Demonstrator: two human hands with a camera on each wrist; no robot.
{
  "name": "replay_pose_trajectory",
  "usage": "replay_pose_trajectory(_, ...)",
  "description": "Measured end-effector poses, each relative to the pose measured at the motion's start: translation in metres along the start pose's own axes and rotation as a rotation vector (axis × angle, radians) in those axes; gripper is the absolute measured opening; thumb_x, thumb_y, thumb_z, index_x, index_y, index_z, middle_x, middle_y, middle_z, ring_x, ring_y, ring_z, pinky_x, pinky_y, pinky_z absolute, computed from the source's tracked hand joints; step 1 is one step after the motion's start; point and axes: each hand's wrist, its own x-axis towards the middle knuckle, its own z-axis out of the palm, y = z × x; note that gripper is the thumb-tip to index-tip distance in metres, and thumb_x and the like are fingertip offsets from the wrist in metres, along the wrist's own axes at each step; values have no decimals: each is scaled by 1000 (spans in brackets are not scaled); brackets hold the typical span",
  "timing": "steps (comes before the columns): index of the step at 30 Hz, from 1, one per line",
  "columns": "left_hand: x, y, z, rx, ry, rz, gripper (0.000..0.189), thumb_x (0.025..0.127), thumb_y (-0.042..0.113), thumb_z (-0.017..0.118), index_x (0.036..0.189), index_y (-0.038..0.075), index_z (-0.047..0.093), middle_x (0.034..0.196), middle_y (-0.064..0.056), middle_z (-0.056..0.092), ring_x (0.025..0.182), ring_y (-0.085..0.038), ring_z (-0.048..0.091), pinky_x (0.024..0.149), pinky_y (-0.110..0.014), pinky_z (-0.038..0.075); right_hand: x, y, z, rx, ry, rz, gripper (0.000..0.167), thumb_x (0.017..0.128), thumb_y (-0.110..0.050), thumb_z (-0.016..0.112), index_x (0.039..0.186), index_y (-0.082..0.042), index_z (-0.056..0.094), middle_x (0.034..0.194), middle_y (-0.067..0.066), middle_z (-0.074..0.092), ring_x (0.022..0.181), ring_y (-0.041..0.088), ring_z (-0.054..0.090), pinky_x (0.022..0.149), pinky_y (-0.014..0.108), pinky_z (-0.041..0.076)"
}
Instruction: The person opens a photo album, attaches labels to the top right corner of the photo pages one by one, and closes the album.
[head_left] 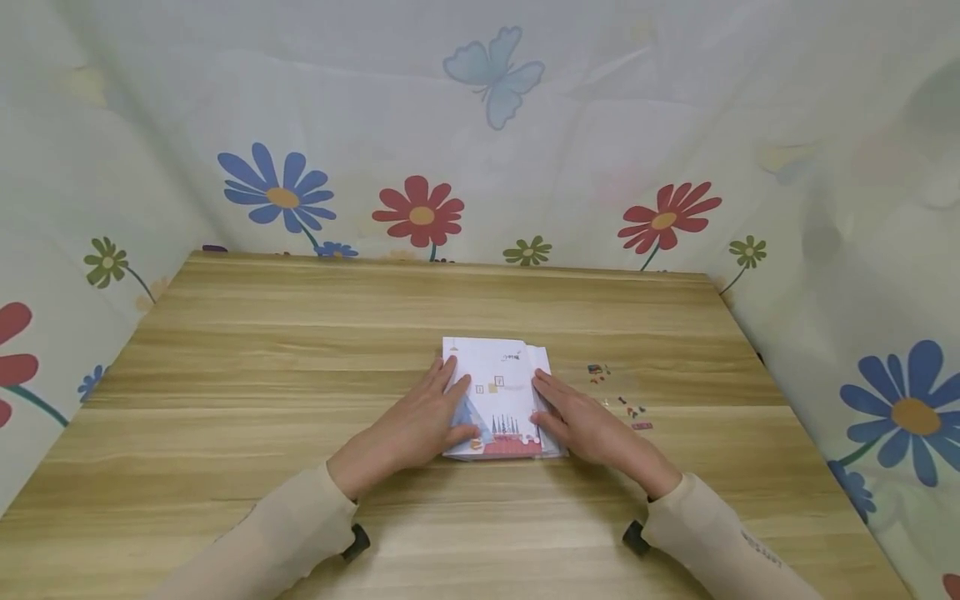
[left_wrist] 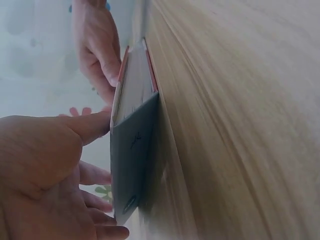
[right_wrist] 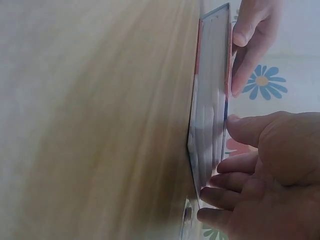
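Note:
A white hardcover book [head_left: 495,404] with a printed scene in blue and red lies closed on the table in the head view. My left hand [head_left: 422,417] rests on the left edge of its cover, fingers extended. On the right edge my right hand [head_left: 588,421] lies with its fingers reaching onto the book. The left wrist view shows the book's grey-blue spine [left_wrist: 134,155] beside the left fingers. In the right wrist view the page edges [right_wrist: 211,95] face the camera, and the right fingertips touch the cover side. The cover's right edge sits slightly short of the part beneath.
Several small coloured pieces [head_left: 632,411] lie on the table right of the book, seemingly on a clear sheet. The wooden table [head_left: 300,333] meets a pale curtain [head_left: 360,100] printed with flowers and a butterfly.

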Motion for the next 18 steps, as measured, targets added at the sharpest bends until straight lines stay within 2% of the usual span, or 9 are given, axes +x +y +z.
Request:
replay_pose_trajectory(5, -4, -3, -9, -35, 34, -25, 78, 99, 43, 69, 156, -3, 40, 169, -26, 14, 156, -41, 11, 123, -51, 21, 0, -2, -5, 18, 67, -36, 62, 107, -27, 59, 158, 1, 36, 167, 19, 25, 152, 36, 28, 120, 55, 29)
replay_pose_trajectory(9, -8, -10, -18, -29, 123, -25, 76, 100, 38, 70, 157, -1, 39, 169, -23, 19, 156, -39, 13, 123, -52, 22, 0, -1, -12, 35, 137, -48, 65, 107, -30, 59, 160, -1, 34, 168, 17, 24, 153, 37, 26, 120, 57, 28)
replay_pose_trajectory(14, -15, -21, -30, -4, 239, -26, 73, 100, 32, 70, 157, 0, 39, 167, -23, 24, 156, -41, 16, 121, -57, 24, 0, 1, -23, 39, 156, -48, 70, 108, -35, 56, 161, 0, 28, 170, 17, 19, 156, 37, 16, 122, 60, 21)
replay_pose_trajectory(18, -22, -33, -41, 18, 281, -49, 71, 100, 31, 71, 156, -1, 41, 167, -24, 24, 155, -42, 17, 121, -59, 23, 0, 6, -32, 0, 169, -21, 70, 109, -41, 51, 163, -3, 27, 171, 15, 15, 157, 37, 10, 123, 61, 16)
